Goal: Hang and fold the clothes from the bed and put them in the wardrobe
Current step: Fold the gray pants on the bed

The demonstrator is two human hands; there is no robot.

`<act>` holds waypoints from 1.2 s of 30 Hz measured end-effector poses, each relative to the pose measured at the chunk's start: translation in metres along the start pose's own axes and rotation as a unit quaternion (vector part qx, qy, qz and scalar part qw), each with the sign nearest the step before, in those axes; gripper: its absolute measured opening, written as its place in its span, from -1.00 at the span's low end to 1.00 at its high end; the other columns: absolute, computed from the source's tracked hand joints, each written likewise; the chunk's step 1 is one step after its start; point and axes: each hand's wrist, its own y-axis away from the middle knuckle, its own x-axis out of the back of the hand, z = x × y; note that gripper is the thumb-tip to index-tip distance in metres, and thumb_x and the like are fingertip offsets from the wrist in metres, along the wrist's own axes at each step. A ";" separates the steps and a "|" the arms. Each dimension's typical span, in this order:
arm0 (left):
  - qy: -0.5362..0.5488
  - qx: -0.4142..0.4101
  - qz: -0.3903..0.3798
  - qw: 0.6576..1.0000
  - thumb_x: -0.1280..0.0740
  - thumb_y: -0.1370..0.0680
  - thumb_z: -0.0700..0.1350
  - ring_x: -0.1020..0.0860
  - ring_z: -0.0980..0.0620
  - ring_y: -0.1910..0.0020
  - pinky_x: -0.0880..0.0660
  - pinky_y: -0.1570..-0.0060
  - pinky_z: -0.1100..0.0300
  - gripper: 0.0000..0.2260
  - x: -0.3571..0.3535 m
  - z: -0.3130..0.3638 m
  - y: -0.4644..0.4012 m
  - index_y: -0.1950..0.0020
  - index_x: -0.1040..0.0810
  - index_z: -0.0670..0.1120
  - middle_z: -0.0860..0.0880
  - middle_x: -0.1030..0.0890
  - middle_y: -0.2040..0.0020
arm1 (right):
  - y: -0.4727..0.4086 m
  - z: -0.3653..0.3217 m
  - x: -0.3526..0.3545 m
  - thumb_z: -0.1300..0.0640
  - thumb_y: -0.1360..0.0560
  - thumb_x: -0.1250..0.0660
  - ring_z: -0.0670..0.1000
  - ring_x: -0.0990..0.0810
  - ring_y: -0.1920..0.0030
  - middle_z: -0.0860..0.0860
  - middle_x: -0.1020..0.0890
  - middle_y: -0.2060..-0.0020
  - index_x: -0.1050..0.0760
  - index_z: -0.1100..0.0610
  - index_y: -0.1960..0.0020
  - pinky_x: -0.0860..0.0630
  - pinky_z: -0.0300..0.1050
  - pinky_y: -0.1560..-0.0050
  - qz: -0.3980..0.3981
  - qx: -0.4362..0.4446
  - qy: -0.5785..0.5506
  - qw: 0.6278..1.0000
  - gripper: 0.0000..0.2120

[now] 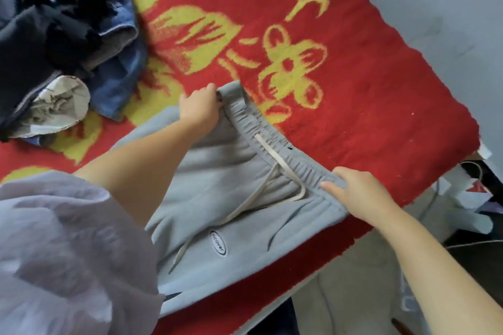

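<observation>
The step in hand looks like the laying-out that comes before a fold: a pair of grey sweatpants (223,198) lies flat on the bed's red and yellow blanket (340,35), waistband turned away from the person and legs running back toward the person's body and over the near edge of the bed. The left hand (200,107) holds the far-left corner of the waistband, fingers curled over the elastic edge and out of sight behind it, so the grip there reads as closed on the cloth rather than spread. The right hand (356,190) takes the opposite corner of the waistband, thumb lying along the top and fingers tucked under the hem, pinching it. Between the two hands the waistband is drawn fairly straight, with the pale drawstring (272,160) trailing loose down the front of the sweatpants. The next move probably calls for bringing one corner across to meet the other, keeping the drawstring tucked inside. Beyond the sweatpants, up and to the left, a heap of dark clothes (62,43) waits unsorted.
</observation>
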 end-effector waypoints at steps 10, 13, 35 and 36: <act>0.187 -0.026 0.010 0.982 -0.14 -0.54 -0.27 -0.32 -0.05 -0.38 -0.07 -0.41 -0.14 -0.57 -0.004 0.010 0.016 -0.39 -0.34 -0.04 -0.05 -0.45 -0.31 | -0.002 0.010 -0.007 0.02 -0.58 -0.19 0.13 -0.39 -0.30 0.09 -0.44 -0.27 -0.29 0.07 -0.40 -0.34 0.08 -0.28 -0.022 -0.076 0.129 0.988 -0.59; 0.195 -0.040 0.049 0.979 -0.20 -0.50 -0.32 -0.33 -0.11 -0.38 -0.16 -0.40 -0.13 -0.55 -0.004 -0.052 0.077 -0.40 -0.36 -0.15 -0.12 -0.42 -0.37 | -0.005 -0.039 -0.001 0.19 -0.54 -0.22 0.21 -0.36 -0.30 0.17 -0.43 -0.30 -0.33 0.16 -0.41 -0.32 0.13 -0.26 0.086 -0.024 0.018 0.996 -0.56; 0.135 0.364 -0.109 0.915 -0.35 -0.42 -0.23 -0.43 -0.20 -0.17 -0.42 -0.04 -0.05 -0.48 -0.053 -0.269 0.498 -0.38 -0.35 -0.15 -0.17 -0.43 -0.21 | 0.137 -0.277 -0.240 0.04 -0.55 -0.17 0.13 -0.46 -0.23 0.04 -0.48 -0.21 -0.23 -0.02 -0.43 -0.37 0.02 -0.15 -0.162 0.271 0.265 0.911 -0.55; 0.186 0.392 -0.090 0.896 -0.28 -0.44 -0.29 -0.44 -0.20 -0.16 -0.43 0.00 -0.04 -0.50 -0.053 -0.273 0.508 -0.38 -0.36 -0.11 -0.15 -0.42 -0.20 | 0.140 -0.281 -0.242 0.07 -0.54 -0.16 0.13 -0.49 -0.18 0.03 -0.50 -0.16 -0.29 -0.05 -0.40 -0.36 0.00 -0.10 -0.162 0.302 0.275 0.898 -0.58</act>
